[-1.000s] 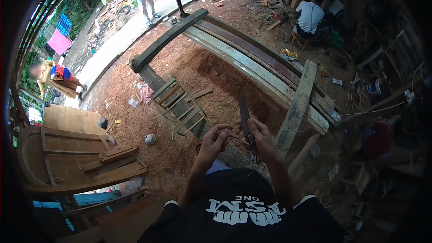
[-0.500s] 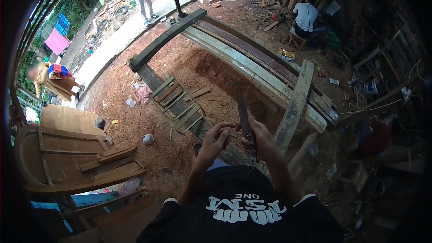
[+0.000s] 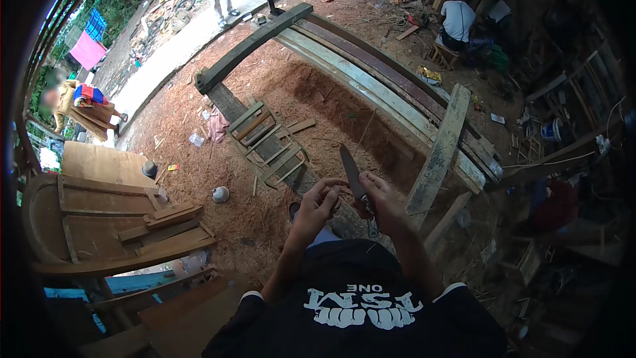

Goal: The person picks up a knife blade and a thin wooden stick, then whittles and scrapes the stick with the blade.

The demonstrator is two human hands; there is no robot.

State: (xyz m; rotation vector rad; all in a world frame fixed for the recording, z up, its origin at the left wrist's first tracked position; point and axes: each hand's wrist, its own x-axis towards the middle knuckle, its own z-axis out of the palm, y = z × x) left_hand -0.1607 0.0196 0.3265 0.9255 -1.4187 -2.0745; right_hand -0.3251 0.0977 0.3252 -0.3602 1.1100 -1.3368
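Note:
My right hand (image 3: 386, 204) is closed round a knife (image 3: 352, 170), its dark blade pointing up and slightly left, away from my body. Part of the handle shows below the fingers. Just left of the blade, my left hand (image 3: 314, 211) has its fingers curled and thumb pressed in; whatever sits in that pinch is too small to make out. A thin sliver (image 3: 368, 126) rises beyond the blade, and its lower end is hard to follow. Under and ahead of my hands, a small slatted wooden frame (image 3: 270, 142) lies on a plank bench.
Long boards (image 3: 371, 79) lie to the right, with a rough plank (image 3: 440, 149) across their near end. Wooden panels (image 3: 103, 212) and cut pieces stand at left. Shavings cover the ground (image 3: 199, 189). A person (image 3: 457, 23) sits at the back right; two others are near the path.
The knife blade has swung left, showing its flat side more, and its tip has come away from the thin sliver. The view has shifted slightly. My left hand stays almost in place.

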